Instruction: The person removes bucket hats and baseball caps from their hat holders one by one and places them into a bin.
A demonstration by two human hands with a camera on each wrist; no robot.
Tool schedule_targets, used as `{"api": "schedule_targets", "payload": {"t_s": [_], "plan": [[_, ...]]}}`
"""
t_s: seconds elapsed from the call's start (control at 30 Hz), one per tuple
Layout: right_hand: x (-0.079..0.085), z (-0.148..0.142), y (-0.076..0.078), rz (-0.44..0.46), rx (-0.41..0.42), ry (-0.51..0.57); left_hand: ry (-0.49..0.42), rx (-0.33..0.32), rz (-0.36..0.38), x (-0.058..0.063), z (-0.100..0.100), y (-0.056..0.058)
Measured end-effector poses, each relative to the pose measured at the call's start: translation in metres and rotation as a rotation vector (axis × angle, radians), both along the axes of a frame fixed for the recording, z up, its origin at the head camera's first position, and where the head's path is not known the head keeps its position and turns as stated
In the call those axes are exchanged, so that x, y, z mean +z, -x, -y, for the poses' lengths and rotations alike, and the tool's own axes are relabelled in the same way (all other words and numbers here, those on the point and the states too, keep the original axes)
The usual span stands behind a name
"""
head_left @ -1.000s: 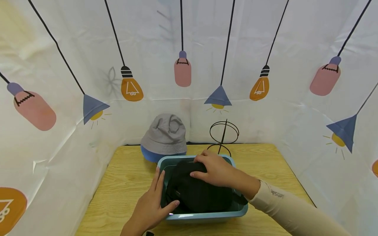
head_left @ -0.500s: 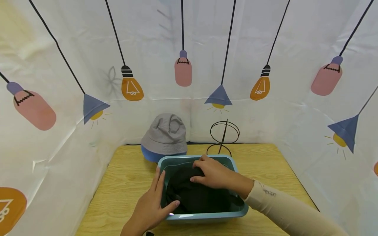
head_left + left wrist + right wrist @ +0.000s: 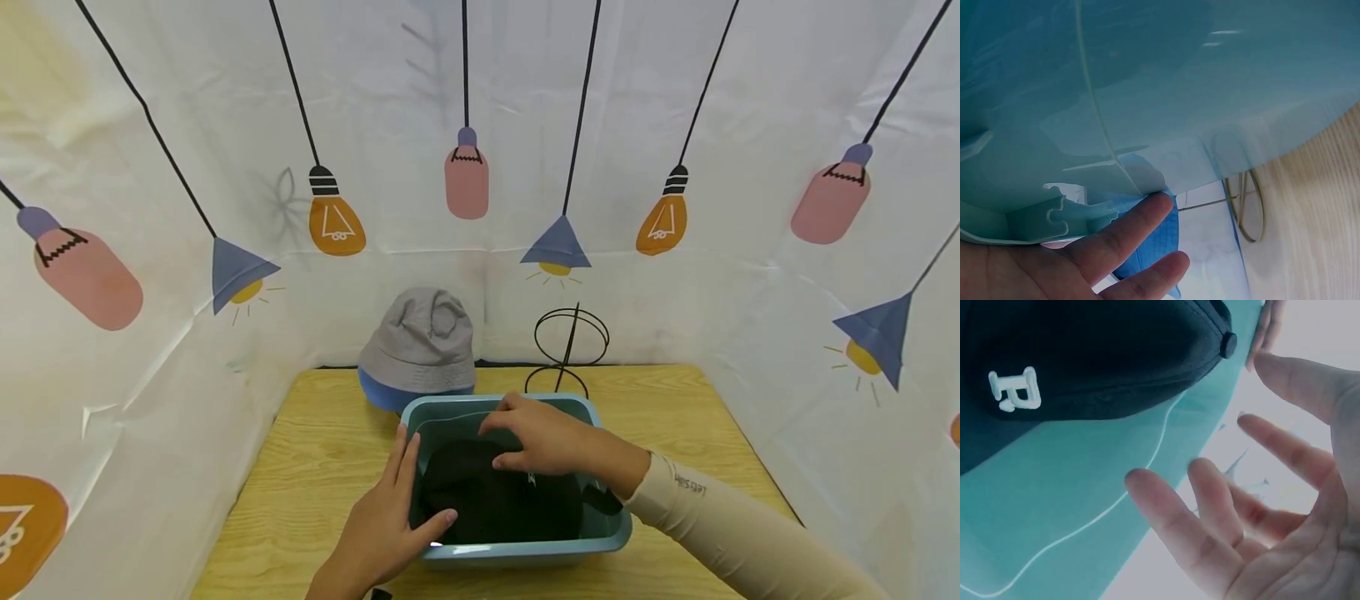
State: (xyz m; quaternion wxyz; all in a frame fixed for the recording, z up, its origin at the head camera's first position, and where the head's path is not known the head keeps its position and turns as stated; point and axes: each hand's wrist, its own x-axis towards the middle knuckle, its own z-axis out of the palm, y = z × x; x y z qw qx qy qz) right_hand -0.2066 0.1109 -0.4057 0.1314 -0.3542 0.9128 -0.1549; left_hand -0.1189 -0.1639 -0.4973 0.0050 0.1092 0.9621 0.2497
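A black cap (image 3: 502,500) is seen inside a blue-green basin (image 3: 525,549), at the lower centre of the head view. The basin's left rim is touched by the left hand (image 3: 386,521), at the lower left of centre; its fingers are extended, and the thumb is set wide from them over the front-left corner. The right hand (image 3: 551,437) is held over the back right of the cap, thumb and fingers spread wide and nothing gripped. In the right wrist view, a white letter (image 3: 1017,389) is shown on the cap at the upper left, apart from the fingertips. A beige sleeve (image 3: 720,525) is worn on the right arm. Behind the basin, a grey hat (image 3: 416,350) is seen above a blue brim (image 3: 390,398), left of a dark wire stand (image 3: 562,364). The wooden table (image 3: 307,467) is backed by a white, lamp-printed sheet (image 3: 510,167).
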Motion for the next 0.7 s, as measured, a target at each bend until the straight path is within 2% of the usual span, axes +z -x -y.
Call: {"api": "schedule_targets", "payload": {"t_s": [0.23, 0.5, 0.7], "plan": [[-0.003, 0.007, -0.001, -0.049, 0.17, -0.1, 0.001, 0.003, -0.005, 0.0, 0.0, 0.0], [-0.023, 0.019, 0.005, -0.081, 0.266, -0.159, -0.003, 0.008, 0.003, 0.0, 0.0, 0.0], [-0.041, 0.025, 0.012, -0.044, 0.33, -0.159, -0.014, 0.007, -0.004, -0.001, 0.0, 0.0]]}}
